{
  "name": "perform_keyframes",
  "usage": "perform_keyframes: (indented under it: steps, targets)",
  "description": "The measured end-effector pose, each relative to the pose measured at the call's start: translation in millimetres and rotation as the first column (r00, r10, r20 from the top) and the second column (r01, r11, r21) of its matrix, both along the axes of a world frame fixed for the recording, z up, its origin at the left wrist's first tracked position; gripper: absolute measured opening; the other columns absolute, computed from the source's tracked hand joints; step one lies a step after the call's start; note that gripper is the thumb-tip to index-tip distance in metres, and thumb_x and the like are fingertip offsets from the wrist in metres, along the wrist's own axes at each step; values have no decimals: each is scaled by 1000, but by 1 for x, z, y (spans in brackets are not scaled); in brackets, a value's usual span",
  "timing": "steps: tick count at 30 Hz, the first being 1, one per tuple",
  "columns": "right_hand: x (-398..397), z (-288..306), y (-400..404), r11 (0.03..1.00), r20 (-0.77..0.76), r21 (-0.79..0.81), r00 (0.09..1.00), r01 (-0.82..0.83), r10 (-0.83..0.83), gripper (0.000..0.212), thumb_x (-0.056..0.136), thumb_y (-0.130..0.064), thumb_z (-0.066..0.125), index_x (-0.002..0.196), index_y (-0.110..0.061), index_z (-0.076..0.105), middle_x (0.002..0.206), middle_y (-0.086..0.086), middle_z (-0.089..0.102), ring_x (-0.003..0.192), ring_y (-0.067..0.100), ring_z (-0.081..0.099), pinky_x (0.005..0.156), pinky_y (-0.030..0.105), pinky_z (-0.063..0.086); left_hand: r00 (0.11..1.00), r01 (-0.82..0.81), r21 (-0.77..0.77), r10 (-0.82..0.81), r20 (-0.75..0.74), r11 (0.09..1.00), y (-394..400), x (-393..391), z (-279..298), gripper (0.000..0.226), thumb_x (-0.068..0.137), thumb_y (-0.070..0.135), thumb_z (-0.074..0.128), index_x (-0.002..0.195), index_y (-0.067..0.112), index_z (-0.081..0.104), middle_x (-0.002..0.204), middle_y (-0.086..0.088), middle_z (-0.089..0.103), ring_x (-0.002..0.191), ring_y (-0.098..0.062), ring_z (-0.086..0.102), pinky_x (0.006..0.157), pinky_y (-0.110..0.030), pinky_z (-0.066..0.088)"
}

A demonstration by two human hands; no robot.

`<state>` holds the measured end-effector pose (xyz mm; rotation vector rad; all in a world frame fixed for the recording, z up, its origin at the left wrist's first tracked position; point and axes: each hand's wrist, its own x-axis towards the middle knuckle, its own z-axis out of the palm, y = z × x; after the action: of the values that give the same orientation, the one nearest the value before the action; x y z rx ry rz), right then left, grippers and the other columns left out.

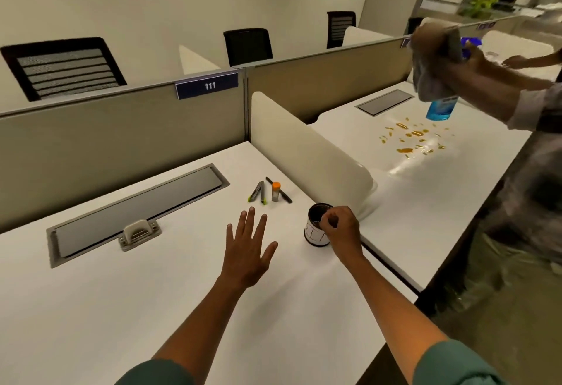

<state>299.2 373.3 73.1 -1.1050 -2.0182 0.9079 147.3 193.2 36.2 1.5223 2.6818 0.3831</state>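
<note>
My left hand hovers flat over the white desk with fingers spread, holding nothing. My right hand has curled fingers on the rim of a dark cup with a white label, standing near the desk's right edge. Beyond the hands lie two green-tipped pens, a small bottle with an orange cap and a dark pen.
A white divider separates my desk from the neighbouring one, where orange spill drops lie. Another person's hands hold a grey cloth and a blue spray bottle above it. A grey cable flap sits at the back.
</note>
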Motion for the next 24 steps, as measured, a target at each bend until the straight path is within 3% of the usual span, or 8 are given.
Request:
perform_keyframes:
  steps: [3, 12, 15, 19, 24]
  targets:
    - [6, -5, 27, 1000, 128, -2, 992, -5, 5, 10, 86, -15, 63, 76, -13, 61, 84, -2, 57, 85, 22, 56, 67, 24, 40, 1000, 15, -16, -15, 5, 1000, 26, 5, -2, 70, 97, 60, 21, 155, 25, 1, 163, -5, -12, 150, -24, -16, 121, -50, -2]
    - [-10, -15, 65, 972, 405, 137, 906, -189, 119, 9, 89, -12, 60, 90, -6, 67, 93, 10, 67, 94, 27, 55, 76, 39, 48, 1000, 11, -78, -10, 12, 997, 60, 7, -20, 69, 98, 59, 21, 155, 26, 1, 162, -5, -15, 149, -24, -16, 120, -50, -2]
    - [-14, -20, 73, 961, 499, 143, 856, -238, 138, 13, 92, -11, 59, 98, -10, 70, 101, 9, 68, 99, 28, 55, 80, 38, 48, 1000, -4, -93, 5, 8, 996, 64, 3, -22, 69, 98, 59, 20, 155, 26, 2, 162, -5, -14, 150, -23, -15, 120, -50, -2]
    - [-14, -23, 80, 972, 463, 143, 881, -186, 100, 15, 92, -11, 58, 101, -12, 69, 99, 8, 69, 96, 28, 56, 75, 35, 46, 999, -27, -110, 29, 15, 994, 64, -2, -24, 69, 98, 60, 19, 155, 26, 2, 162, -5, -14, 149, -23, -17, 120, -50, -4]
    - [-20, -18, 75, 947, 332, 281, 941, -157, 57, 17, 93, -8, 52, 98, -7, 68, 88, 12, 68, 87, 31, 54, 69, 39, 46, 997, -63, -80, 66, 32, 995, 53, -3, -22, 68, 98, 58, 22, 155, 25, 4, 163, -5, -13, 150, -23, -15, 120, -50, -4]
